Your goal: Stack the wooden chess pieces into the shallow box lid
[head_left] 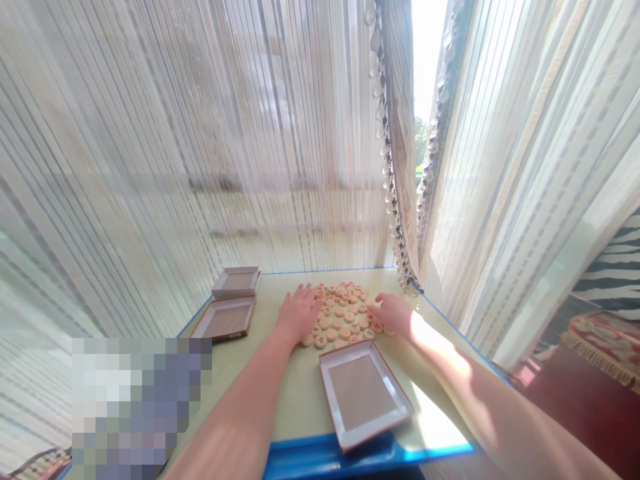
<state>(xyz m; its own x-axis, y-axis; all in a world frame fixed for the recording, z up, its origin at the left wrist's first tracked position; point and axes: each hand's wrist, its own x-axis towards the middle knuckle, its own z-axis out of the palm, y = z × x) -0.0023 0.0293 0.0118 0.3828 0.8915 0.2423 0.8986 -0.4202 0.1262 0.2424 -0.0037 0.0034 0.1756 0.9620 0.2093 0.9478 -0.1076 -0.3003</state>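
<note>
Dozens of round xiangqi pieces point(340, 312) lie mostly flat on the pale table point(300, 407) between the hands, some showing red or dark characters; the spread's long axis runs away from the person. The left hand point(301, 313) rests palm down against its left edge, fingers extended forward and slightly parted. The right hand point(393, 311) is at its right edge, fingers loosely bent and parted, pointing inward. Nearer, a shallow open box point(363, 393) points obliquely, its long axis running near-right to far-left.
</note>
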